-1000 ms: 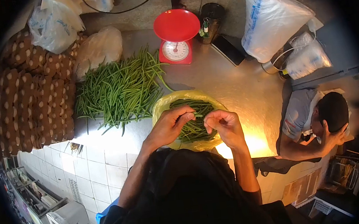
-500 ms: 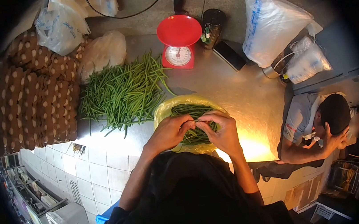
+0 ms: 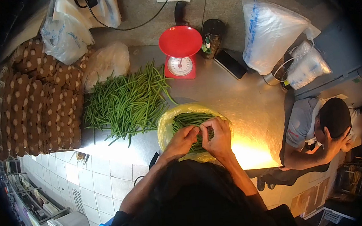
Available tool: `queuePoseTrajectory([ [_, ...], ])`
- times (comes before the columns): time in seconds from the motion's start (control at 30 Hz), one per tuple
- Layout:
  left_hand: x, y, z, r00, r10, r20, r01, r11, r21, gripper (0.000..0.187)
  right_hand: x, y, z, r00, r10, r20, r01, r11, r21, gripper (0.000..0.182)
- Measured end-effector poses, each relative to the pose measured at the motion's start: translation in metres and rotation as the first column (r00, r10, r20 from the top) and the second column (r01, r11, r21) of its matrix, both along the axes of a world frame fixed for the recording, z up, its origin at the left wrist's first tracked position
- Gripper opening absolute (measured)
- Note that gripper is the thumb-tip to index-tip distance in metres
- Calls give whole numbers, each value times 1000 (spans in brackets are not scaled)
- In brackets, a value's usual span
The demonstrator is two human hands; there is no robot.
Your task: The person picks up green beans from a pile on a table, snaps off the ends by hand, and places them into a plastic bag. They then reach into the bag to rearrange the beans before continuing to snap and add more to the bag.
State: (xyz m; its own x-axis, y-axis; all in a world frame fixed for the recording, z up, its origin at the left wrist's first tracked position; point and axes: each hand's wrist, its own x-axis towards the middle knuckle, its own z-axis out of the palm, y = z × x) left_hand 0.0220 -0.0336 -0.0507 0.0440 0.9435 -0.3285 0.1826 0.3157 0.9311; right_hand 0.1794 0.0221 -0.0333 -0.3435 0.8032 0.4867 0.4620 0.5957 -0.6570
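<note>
Thumb against finger, the left hand (image 3: 179, 145) and right hand (image 3: 218, 139) pinched close together over the yellow bag (image 3: 164, 135); whether a bean sat between, impossible to tell! Green beans (image 3: 186, 119) lay inside, a bigger pile (image 3: 126, 102) spread leftward, near the red scale (image 3: 180, 41).

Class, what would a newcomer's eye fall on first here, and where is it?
Probably the bright red scale at the back of the metal counter. Next, the heap of green beans left of it, then the open yellow bag beneath the left hand and right hand.
</note>
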Motion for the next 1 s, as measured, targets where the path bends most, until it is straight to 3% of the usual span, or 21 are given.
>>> queuePoseTrajectory([
  [0.07,7,0,-4,939,182,291,-141,977,-159,31,-3,-1,-1,998,-34,53,32,998,47,14],
  [0.1,6,0,-7,939,182,291,-141,978,-156,31,-4,-1,1,992,-72,105,62,994,91,13],
  [0.17,3,-1,-13,994,75,85,-69,995,-68,32,-2,2,-5,989,-86,124,78,994,72,14],
  [0.2,4,-3,-13,994,75,83,-70,995,-65,32,-1,3,-6,985,-99,144,93,995,49,14],
  [0.27,5,-5,-14,979,197,-51,-185,967,177,30,1,7,-6,990,-104,92,102,994,33,15],
  [0.3,3,-2,-4,979,199,-51,-187,966,180,30,1,9,-2,993,-112,44,112,994,11,16],
  [0.33,-2,0,6,938,299,174,-314,947,67,28,5,7,3,997,-78,8,77,970,-230,20],
  [0.37,-5,3,17,836,402,375,-405,911,-74,26,5,5,9,997,-78,7,77,970,-230,20],
  [0.4,-5,7,22,711,409,571,-446,891,-84,23,6,2,13,995,48,-87,-85,872,-483,21],
  [0.43,-4,9,26,711,409,572,-444,892,-85,23,7,-1,14,967,142,-210,-249,689,-680,24],
  [0.47,-1,10,29,648,382,659,-493,870,-19,21,8,-4,11,939,245,-240,-342,608,-717,25],
  [0.5,1,12,30,580,341,739,-546,837,42,19,7,-8,9,939,246,-239,-342,607,-717,25],
  [0.57,4,16,33,545,323,774,-557,830,45,16,0,-18,6,878,204,-432,-477,416,-774,20],
  [0.67,8,21,44,583,321,746,-600,790,129,15,-5,-21,2,904,164,-395,-421,497,-758,18],
  [0.73,8,21,47,513,353,783,-652,753,87,16,-6,-21,4,919,110,-378,-376,529,-761,16],
  [0.77,8,21,46,513,352,783,-651,754,88,16,-6,-19,6,949,90,-302,-289,631,-720,15],
  [0.8,7,21,42,424,393,816,-684,730,4,15,-5,-18,9,972,59,-227,-199,722,-663,15],
  [0.83,5,20,39,332,431,839,-707,702,-81,14,-5,-17,13,972,56,-227,-197,723,-663,15],
  [0.9,0,18,36,276,441,854,-700,701,-136,14,-4,-15,21,981,107,-164,-182,808,-560,12],
  [0.93,-4,18,36,218,451,866,-692,697,-189,13,-4,-17,20,981,106,-165,-181,809,-560,12],
  [1.0,-13,17,34,208,447,870,-675,709,-203,14,-7,-22,19,904,59,-424,-371,601,-708,8],
])
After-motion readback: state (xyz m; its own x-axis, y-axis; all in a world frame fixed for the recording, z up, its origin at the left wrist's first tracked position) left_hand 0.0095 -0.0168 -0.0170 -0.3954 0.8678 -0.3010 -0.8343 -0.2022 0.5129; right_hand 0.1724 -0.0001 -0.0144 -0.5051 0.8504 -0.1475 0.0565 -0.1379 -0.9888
